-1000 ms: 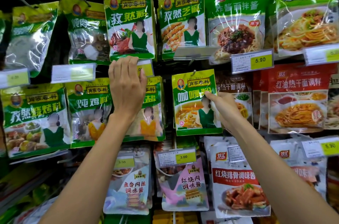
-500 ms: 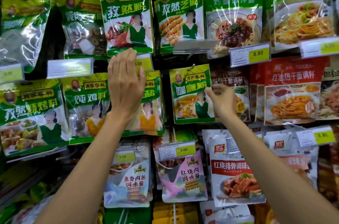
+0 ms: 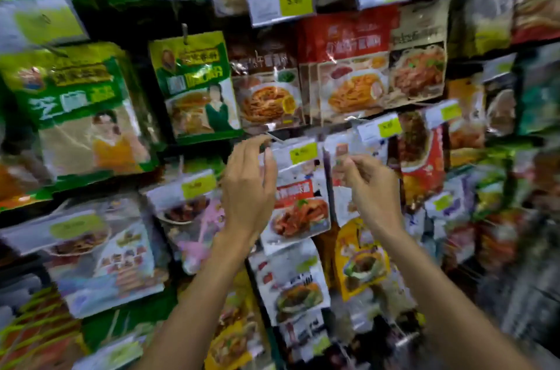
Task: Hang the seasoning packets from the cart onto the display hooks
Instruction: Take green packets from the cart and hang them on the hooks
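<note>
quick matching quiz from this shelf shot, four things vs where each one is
1 left hand
2 right hand
3 green packet
4 red packet

a above the right hand
b at the left edge of the white packet
c just right of the white packet
d up and left of the left hand

Pairs: 1-b, 2-c, 3-d, 4-a

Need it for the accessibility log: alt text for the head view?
A left hand and right hand are raised either side of a white seasoning packet hanging among crowded store packets and price tags. Blur hides whether either hand grips anything.
</note>
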Demonstrator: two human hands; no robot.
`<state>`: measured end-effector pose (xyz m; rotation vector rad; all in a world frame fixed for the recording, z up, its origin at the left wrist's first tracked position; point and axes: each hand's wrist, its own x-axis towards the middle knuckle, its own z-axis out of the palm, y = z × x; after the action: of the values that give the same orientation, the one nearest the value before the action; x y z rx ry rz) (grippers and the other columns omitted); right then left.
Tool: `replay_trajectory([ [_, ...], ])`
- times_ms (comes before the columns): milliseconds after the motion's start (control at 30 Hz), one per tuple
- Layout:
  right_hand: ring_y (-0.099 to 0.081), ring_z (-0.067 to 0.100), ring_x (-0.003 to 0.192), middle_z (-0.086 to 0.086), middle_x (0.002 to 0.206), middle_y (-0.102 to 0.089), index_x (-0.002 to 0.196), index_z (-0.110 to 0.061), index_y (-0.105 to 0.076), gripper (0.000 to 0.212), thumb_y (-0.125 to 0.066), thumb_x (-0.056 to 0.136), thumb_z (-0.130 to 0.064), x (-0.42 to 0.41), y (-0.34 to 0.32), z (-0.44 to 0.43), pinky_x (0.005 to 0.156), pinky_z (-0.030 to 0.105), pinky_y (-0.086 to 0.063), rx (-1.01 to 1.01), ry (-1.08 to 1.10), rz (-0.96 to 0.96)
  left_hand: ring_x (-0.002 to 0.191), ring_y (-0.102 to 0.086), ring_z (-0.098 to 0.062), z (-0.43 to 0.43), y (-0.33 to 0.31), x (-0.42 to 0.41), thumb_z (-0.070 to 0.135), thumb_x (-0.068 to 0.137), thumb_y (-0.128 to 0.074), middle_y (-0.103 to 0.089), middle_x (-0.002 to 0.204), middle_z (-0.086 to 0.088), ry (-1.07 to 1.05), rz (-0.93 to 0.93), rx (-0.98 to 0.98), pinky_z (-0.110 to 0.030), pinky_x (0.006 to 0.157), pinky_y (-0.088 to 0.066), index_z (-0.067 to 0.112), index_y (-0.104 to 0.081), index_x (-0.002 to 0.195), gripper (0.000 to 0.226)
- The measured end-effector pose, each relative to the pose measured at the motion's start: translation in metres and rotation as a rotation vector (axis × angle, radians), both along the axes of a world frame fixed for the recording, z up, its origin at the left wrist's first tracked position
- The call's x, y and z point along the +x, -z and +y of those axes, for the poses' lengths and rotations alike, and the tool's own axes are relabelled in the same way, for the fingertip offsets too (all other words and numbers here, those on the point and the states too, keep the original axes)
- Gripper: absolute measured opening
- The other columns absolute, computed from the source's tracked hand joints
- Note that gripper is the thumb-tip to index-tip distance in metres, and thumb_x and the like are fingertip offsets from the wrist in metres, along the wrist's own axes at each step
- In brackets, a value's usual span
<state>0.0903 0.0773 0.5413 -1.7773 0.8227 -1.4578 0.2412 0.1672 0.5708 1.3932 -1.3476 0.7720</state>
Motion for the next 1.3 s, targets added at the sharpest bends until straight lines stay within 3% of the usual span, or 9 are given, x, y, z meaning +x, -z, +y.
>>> replay_trajectory([
  [67,-0.066,0.014,0.086,0.003,0.092,-0.069,0.101,-0.009,-0.07,0.026,-0.049,0.101,-0.025,-0.042,0.04,0.001,0.07,0.02,-0.051,0.088,0.035,0.032,0.088,-0.054,-0.018,-0.02,0.041,-0.039,0.022,0.1,-0.039,-0.064,0.099,-0.011,0.155,0.132,0.127,-0.015,0.087,-0.039,0.003,-0.061,0.109,0.031],
  [200,-0.064,0.028,0.078,0.016,0.083,-0.069,0.089,-0.008,-0.07,0.027,-0.052,0.099,-0.026,-0.126,0.123,0.0,0.071,0.043,-0.049,0.314,0.22,0.095,0.064,-0.052,-0.015,-0.052,0.124,-0.11,0.025,0.102,-0.04,-0.061,0.08,-0.007,0.376,0.319,0.422,-0.027,0.059,-0.034,0.008,-0.061,0.103,0.027],
  [300,-0.065,0.024,0.081,0.014,0.084,-0.071,0.086,-0.008,-0.07,0.024,-0.054,0.097,-0.022,-0.186,0.185,0.003,0.075,0.038,-0.049,0.493,0.371,0.104,0.068,-0.054,-0.029,-0.072,0.179,-0.154,0.015,0.101,-0.044,-0.059,0.074,-0.014,0.507,0.345,0.601,-0.039,0.063,-0.038,-0.002,-0.062,0.092,0.027],
  [467,-0.066,0.034,0.082,0.024,0.081,-0.069,0.082,0.004,-0.067,0.029,-0.051,0.099,-0.013,-0.263,0.286,0.023,0.076,0.041,-0.051,0.754,0.626,0.097,0.056,-0.042,-0.017,-0.102,0.278,-0.206,0.018,0.101,-0.044,-0.05,0.065,-0.001,0.597,0.337,0.983,-0.03,0.057,-0.026,0.001,-0.062,0.1,0.024],
  [533,-0.064,0.042,0.08,0.03,0.079,-0.066,0.079,0.009,-0.065,0.032,-0.049,0.099,-0.011,-0.281,0.322,0.034,0.074,0.055,-0.05,0.846,0.718,0.106,0.062,-0.048,-0.023,-0.111,0.317,-0.221,0.02,0.101,-0.043,-0.058,0.072,-0.008,0.645,0.33,1.146,-0.029,0.056,-0.03,0.004,-0.062,0.107,0.025],
  [767,-0.064,0.037,0.084,0.027,0.088,-0.068,0.092,0.009,-0.066,0.03,-0.048,0.1,-0.014,-0.294,0.435,0.066,0.071,0.04,-0.046,1.162,0.93,0.191,0.091,-0.061,-0.03,-0.136,0.448,-0.263,0.016,0.101,-0.044,-0.066,0.101,-0.018,0.676,0.322,1.562,-0.032,0.07,-0.042,0.0,-0.06,0.11,0.024],
  [933,-0.063,0.033,0.096,0.018,0.104,-0.068,0.108,0.003,-0.063,0.027,-0.05,0.1,-0.019,-0.276,0.506,0.078,0.072,0.029,-0.041,1.335,0.981,0.179,0.1,-0.06,-0.031,-0.163,0.525,-0.281,0.016,0.101,-0.044,-0.064,0.111,-0.018,0.623,0.28,1.722,-0.035,0.078,-0.046,-0.001,-0.059,0.108,0.024],
  [1067,-0.061,0.036,0.103,0.019,0.109,-0.066,0.116,0.002,-0.055,0.031,-0.058,0.096,-0.022,-0.266,0.547,0.075,0.091,0.044,-0.047,1.441,1.037,0.143,0.105,-0.057,-0.032,-0.199,0.575,-0.299,0.017,0.1,-0.043,-0.06,0.12,-0.017,0.603,0.147,1.766,-0.037,0.082,-0.046,0.002,-0.057,0.118,0.027],
  [1300,-0.053,0.032,0.108,0.017,0.116,-0.055,0.114,-0.001,-0.049,0.054,-0.075,0.081,-0.035,-0.25,0.58,0.061,0.078,0.037,-0.043,1.505,1.228,0.267,0.123,-0.046,-0.038,-0.249,0.634,-0.324,0.025,0.098,-0.05,-0.047,0.138,-0.021,0.568,-0.126,1.783,-0.047,0.1,-0.041,0.001,-0.043,0.137,0.046],
])
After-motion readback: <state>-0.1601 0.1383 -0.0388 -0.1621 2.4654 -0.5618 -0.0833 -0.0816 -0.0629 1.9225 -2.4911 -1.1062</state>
